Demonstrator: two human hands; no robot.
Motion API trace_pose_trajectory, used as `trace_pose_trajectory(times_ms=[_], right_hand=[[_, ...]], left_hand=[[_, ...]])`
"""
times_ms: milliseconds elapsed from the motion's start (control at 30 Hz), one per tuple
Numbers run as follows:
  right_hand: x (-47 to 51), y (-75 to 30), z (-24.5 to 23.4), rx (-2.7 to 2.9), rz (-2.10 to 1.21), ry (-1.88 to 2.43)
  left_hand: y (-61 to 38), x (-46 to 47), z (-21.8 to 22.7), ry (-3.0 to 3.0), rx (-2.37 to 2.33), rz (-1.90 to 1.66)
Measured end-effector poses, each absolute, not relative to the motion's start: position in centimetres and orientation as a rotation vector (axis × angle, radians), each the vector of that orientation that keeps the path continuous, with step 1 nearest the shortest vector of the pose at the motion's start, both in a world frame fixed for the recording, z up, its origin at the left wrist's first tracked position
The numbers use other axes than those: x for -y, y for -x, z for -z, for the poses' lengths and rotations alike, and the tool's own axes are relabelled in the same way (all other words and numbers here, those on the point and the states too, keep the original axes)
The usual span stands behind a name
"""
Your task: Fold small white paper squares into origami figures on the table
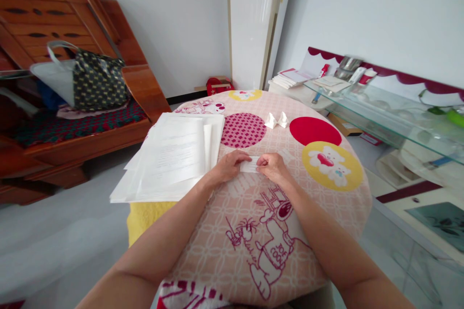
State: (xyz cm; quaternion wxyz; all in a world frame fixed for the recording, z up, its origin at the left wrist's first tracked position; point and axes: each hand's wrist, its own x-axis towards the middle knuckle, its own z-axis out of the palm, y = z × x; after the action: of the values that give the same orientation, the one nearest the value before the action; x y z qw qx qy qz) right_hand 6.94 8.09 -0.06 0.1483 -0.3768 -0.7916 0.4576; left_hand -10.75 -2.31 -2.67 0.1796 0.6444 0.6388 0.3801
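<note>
A small strip of white paper (249, 165) lies on the pink patterned tablecloth (253, 231) of a round table. My left hand (229, 166) presses on the strip's left end with curled fingers. My right hand (272, 165) pinches its right end with fingers bent together. Both hands rest on the cloth near the table's middle. Two small folded white paper shapes (276, 120) sit farther back on the cloth, apart from my hands.
A stack of white paper sheets (170, 157) covers the table's left part and overhangs its edge. A wooden bench (72, 120) with a patterned bag (96, 79) stands left. A glass shelf unit (391, 111) with clutter stands right, a white air conditioner (252, 24) behind.
</note>
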Motion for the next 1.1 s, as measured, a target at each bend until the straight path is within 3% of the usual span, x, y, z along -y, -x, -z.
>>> trace_pose_trajectory(times_ms=[133, 433, 633, 767, 1000, 1100], right_hand=[[-8.4, -7.4, -0.5, 2.104, -1.405, 1.164], [-10.6, -8.3, 0.8, 2.229, -1.110, 1.229], [-9.6, -8.3, -0.3, 2.082, -1.298, 1.215], [-9.4, -8.2, -0.4, 2.030, -1.380, 1.016], [-9.1, -8.6, -0.9, 2.011, -1.077, 0.613], [-8.8, -9.0, -1.6, 2.093, -1.111, 0.524]], left_hand=[[10.2, 2.3, 2.6, -1.665, -1.878, -1.204], [9.2, 2.6, 1.8, -1.869, -1.981, -1.057], [9.1, 2.6, 2.6, -2.006, -2.023, -0.992], [8.6, 2.7, 2.0, -2.150, -2.050, -1.057], [7.8, 3.2, 0.3, -2.236, -2.081, -1.247], [7.9, 3.3, 0.3, -2.236, -2.090, -1.272]])
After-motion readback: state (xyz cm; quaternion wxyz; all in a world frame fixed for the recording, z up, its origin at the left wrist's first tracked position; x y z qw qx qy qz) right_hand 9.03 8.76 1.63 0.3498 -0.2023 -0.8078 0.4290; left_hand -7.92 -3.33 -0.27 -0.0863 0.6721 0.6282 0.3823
